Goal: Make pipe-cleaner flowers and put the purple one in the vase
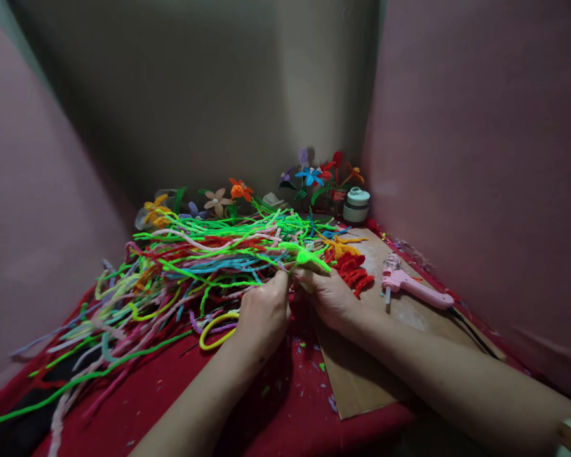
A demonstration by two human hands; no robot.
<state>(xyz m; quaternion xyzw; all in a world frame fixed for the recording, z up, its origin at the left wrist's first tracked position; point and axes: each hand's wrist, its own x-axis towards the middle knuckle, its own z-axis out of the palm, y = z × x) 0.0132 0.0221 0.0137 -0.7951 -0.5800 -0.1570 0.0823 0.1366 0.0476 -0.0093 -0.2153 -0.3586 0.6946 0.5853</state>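
Both hands meet near the middle of the view, above the front edge of a pile of pipe cleaners (pixel 209 244). A bright green fuzzy piece (pixel 305 256) sticks up from between them. My right hand (pixel 327 293) is closed on this green piece, thumb and fingers pressed together. My left hand (pixel 265 308) is closed in a pinch right beside it, fingertips close to the base of the green piece. What the left fingertips hold is too small to make out.
A pink glue gun (pixel 416 289) lies on a brown board (pixel 356 374) at the right. Red fuzzy pieces (pixel 354 273) sit beside the right hand. Yellow-handled scissors (pixel 209 333) rest left of the left wrist. Fuzzy flowers (pixel 310 176) and a lidded jar (pixel 356 206) stand behind.
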